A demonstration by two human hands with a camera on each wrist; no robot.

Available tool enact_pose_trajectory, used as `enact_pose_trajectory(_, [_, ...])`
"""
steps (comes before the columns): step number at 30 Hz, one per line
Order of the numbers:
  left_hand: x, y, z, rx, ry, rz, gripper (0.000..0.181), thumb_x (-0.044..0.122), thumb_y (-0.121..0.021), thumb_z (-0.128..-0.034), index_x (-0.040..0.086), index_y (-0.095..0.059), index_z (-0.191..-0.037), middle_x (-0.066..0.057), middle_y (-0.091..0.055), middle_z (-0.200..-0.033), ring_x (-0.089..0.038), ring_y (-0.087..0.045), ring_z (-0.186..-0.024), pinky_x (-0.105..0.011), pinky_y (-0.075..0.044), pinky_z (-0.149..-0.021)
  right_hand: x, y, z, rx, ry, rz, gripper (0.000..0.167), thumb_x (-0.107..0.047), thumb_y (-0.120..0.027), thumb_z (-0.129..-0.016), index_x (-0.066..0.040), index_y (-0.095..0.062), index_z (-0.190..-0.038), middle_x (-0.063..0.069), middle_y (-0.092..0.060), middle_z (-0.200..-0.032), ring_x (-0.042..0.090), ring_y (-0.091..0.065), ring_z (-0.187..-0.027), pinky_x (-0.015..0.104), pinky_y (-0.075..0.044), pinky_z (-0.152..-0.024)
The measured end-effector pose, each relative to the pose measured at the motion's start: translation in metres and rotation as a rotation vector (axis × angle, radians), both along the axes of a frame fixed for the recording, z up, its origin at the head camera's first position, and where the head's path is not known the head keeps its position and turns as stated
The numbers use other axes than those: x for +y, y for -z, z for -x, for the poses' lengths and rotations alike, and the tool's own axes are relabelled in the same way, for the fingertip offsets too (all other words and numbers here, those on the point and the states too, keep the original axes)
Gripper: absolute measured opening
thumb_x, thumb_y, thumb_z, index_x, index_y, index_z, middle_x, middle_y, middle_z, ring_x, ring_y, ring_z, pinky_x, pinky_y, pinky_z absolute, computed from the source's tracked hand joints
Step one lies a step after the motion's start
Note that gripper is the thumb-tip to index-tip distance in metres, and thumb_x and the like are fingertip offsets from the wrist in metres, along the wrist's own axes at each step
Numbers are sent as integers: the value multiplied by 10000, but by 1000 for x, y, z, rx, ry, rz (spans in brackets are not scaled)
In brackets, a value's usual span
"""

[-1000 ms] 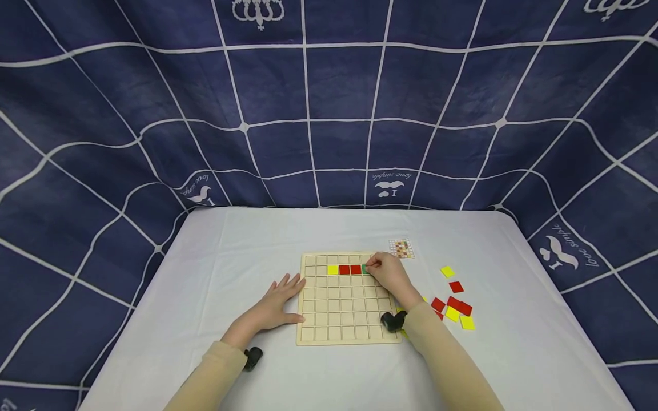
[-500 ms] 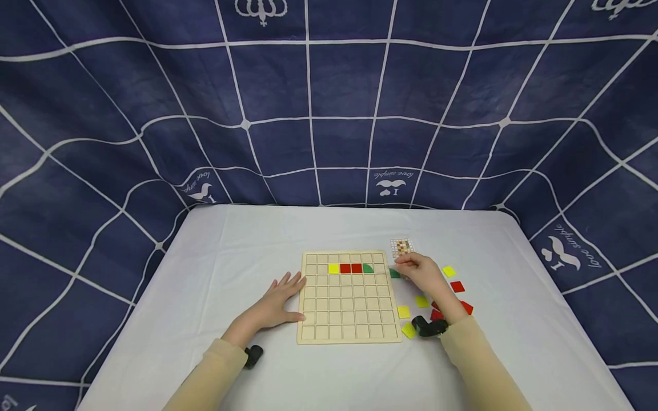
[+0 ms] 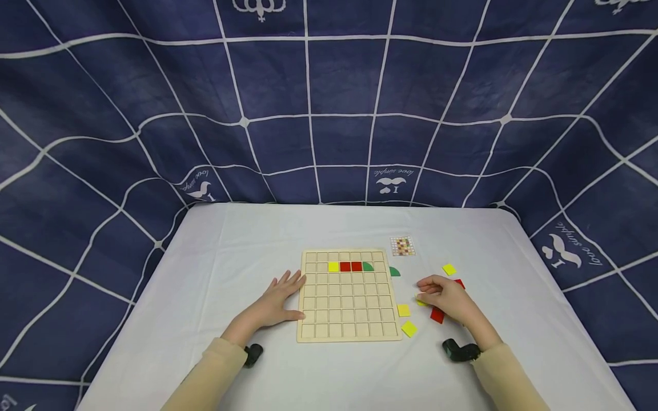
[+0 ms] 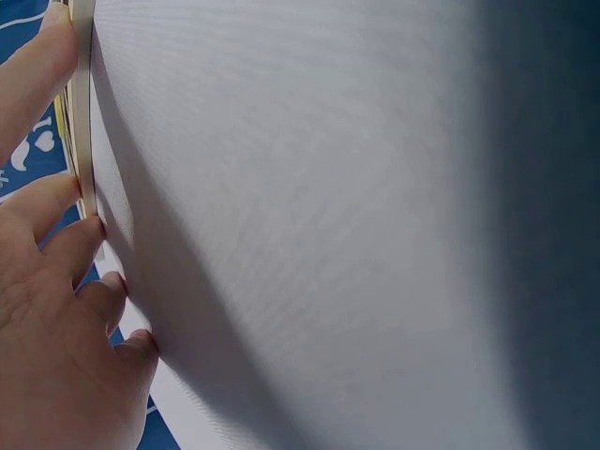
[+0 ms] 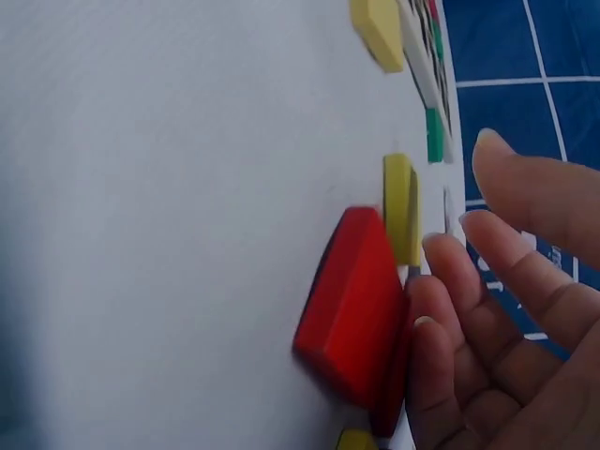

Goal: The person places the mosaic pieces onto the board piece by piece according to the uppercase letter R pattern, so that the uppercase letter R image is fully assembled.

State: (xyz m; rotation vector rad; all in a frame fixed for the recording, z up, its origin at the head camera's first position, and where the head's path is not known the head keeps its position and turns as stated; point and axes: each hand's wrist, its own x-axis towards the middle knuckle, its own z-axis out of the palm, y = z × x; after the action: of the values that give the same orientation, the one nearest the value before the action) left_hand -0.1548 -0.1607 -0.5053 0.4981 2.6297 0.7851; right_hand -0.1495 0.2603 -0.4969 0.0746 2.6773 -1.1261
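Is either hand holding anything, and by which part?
Nothing is held: the left hand only touches the board at its edge, and the right hand is empty.

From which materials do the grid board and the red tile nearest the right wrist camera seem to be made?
Grid board: probably wood, matte and unpainted, judging by its pale beige colour.
Red tile: perhaps painted wood or plastic, smooth; face and edge both red, leaving it open.

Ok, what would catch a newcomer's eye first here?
First, probably the blue curtain with white lines, rising behind the white table. Then the bright row of tiles, one yellow, two red and one green, set near the far edge of the wooden board. Loose tiles, mostly yellow and red, lie scattered right of the board.
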Motion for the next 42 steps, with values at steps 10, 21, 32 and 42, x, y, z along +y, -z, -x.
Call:
enact_pose_trajectory(10, [1,-2,-2,2,-7,0,916,334,-809,-794,86,-333,-1537,-105,-213,-1639,-351,-68,-1535,-567,-40,-1237,-1,1,-6,24,-39,-86,353,-197,-815,-801,-76,-699,-1111,43,-659,-1046,168,-559,-885,228,-484,-712])
enact_pose_trajectory(21, [2,-3,-2,2,-4,0,909,322,-808,-798,82,-334,-1536,-105,-214,-1639,-352,-69,-1535,-564,-43,-1237,-8,-6,-4,-51,-71,-150,245,-128,-827,-779,-87,-668,-961,37,-535,-837,185,-492,-800,269,-429,-676])
enact_pose_trajectory(32, [2,-2,0,1,9,3,914,336,-803,-804,88,-323,-1541,-100,-209,-1641,-342,-58,-1538,-553,-36,-1241,-4,-11,-3,-77,-88,-53,190,-154,-803,-800,-112,-630,-866,18,-568,-780,160,-519,-723,225,-424,-616])
enact_pose_trajectory(42, [2,-1,0,2,-10,6,920,329,-817,-787,76,-340,-1532,-107,-223,-1635,-347,-68,-1536,-562,-47,-1238,-30,-3,9,-10,-66,33,192,-200,-790,-827,-98,-657,-921,3,-612,-794,130,-549,-704,191,-458,-610])
